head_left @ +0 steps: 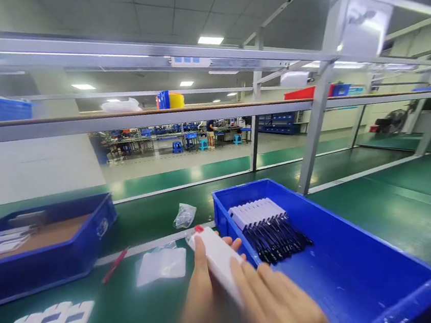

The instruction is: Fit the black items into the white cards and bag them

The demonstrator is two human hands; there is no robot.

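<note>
Holding a slim white rectangular piece — left hand round far end, right hand along right side — wanted light, even pressure.

held block: white, red at tip
stacked pieces: white
cords: black
right bin: blue
left bin: dark blue, brown inside
worktop: green
stick: red

White oblong piece with red end, tilted, held between both hands
</note>
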